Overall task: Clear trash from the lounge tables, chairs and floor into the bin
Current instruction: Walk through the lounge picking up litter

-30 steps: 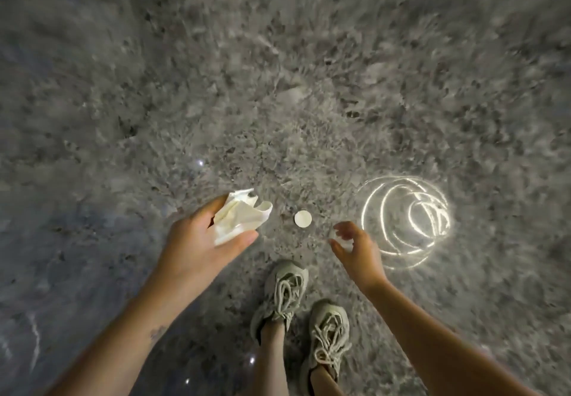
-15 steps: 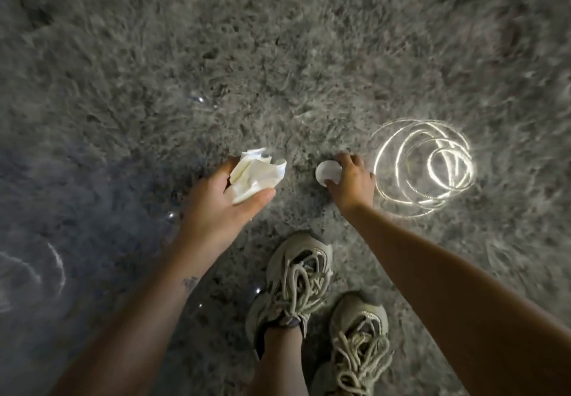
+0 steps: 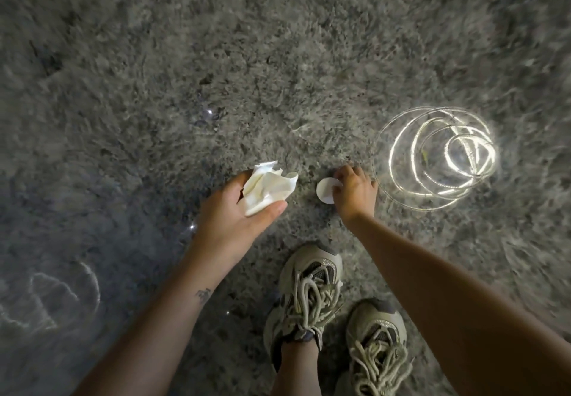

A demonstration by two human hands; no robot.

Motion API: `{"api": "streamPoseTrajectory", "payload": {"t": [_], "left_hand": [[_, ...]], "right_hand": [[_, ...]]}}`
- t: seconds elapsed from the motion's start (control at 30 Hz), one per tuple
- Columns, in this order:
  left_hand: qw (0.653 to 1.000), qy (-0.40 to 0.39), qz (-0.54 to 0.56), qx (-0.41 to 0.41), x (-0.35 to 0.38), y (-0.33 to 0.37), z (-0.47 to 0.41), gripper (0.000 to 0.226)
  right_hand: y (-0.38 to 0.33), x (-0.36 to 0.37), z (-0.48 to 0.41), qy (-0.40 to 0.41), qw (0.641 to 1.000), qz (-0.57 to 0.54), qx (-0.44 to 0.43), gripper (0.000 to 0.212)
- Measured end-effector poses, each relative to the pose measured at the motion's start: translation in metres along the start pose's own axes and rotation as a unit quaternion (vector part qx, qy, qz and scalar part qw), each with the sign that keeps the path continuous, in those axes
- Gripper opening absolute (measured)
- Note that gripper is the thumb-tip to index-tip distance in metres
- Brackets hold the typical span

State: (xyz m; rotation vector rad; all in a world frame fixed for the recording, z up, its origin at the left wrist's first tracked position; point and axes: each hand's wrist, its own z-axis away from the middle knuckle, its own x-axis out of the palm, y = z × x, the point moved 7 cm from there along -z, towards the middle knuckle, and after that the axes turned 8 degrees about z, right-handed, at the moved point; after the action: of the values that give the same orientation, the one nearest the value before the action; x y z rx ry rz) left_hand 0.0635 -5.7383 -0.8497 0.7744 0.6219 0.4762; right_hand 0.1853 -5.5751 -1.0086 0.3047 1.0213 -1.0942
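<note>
Two trash bits. Small white disc [image 3: 325, 190] at the speckled floor [image 3: 278, 71], right hand [image 3: 355, 193] fingers curled, pinching its edge to lift it. Crumpled paper [image 3: 268, 188] gripped between left hand [image 3: 238, 213] thumb and fingers, leaving the right free. Shoes [image 3: 309, 287] just behind.

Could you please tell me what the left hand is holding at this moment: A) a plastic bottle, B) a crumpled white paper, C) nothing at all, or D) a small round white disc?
B: the left hand grips a crumpled white paper between thumb and fingers, while the small white disc is under the right hand, which pinches it down at the floor.
</note>
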Motion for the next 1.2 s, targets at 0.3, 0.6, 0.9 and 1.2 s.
{"api": "streamPoseTrajectory", "payload": {"t": [0.3, 0.6, 0.9, 1.2], "left_hand": [[1.0, 0.001, -0.014, -0.004, 0.012, -0.018, -0.01, 0.022], [0.999, -0.011, -0.018, -0.025, 0.006, 0.012, 0.009, 0.024], [0.992, -0.12, 0.003, 0.035, 0.033, 0.219, 0.079, 0.035], [0.951, -0.301, 0.021, 0.064, 0.104, 0.41, 0.188, 0.053]], "right_hand": [[0.0, 0.015, 0.0, 0.023, 0.999, 0.01, -0.044, 0.048], [-0.007, -0.088, 0.045, 0.05, 0.975, -0.216, -0.024, 0.008], [-0.024, -0.34, 0.179, 0.059, 0.776, -0.628, -0.001, 0.009], [0.037, -0.513, 0.303, 0.294, 0.746, -0.589, 0.103, 0.017]]}}
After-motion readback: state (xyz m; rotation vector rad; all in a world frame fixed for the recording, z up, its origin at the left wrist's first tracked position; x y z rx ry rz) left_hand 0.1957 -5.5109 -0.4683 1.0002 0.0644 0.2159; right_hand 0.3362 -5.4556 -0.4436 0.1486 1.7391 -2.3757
